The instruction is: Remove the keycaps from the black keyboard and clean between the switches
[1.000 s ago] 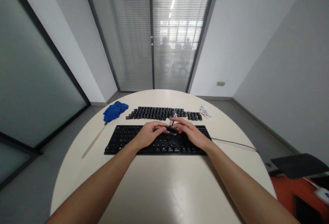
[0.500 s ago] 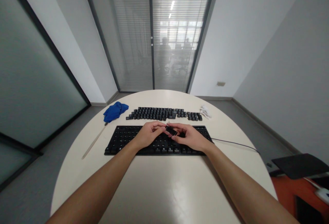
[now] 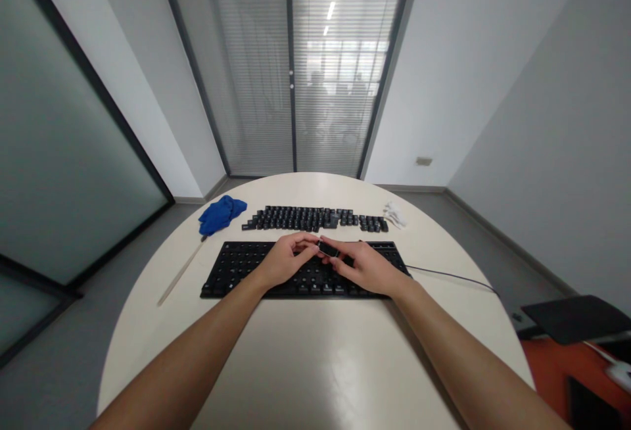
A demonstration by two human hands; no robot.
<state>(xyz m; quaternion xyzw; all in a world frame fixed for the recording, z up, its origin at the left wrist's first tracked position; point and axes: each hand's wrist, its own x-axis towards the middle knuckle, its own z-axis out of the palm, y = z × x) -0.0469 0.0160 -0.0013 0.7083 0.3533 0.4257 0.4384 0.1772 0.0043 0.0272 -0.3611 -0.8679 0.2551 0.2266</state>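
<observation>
Small black rectangular piece (image 3: pixel 327 248), pinched by left hand (image 3: pixel 286 259) and right hand (image 3: pixel 369 265) over the black plastic keyboard (image 3: pixel 231 271); light, steady pressure suits!

At the frame's centre, the left hand (image 3: pixel 286 258) and right hand (image 3: pixel 369 265) hold a small black piece (image 3: pixel 327 249) between their fingertips, over the keyboard (image 3: pixel 225 277). Above it, keycaps (image 3: pixel 290 217) lie in rows between a blue cloth (image 3: pixel 220 214), left, and a white wad (image 3: pixel 394 214), right. A cable (image 3: pixel 446 274) runs rightward.
</observation>
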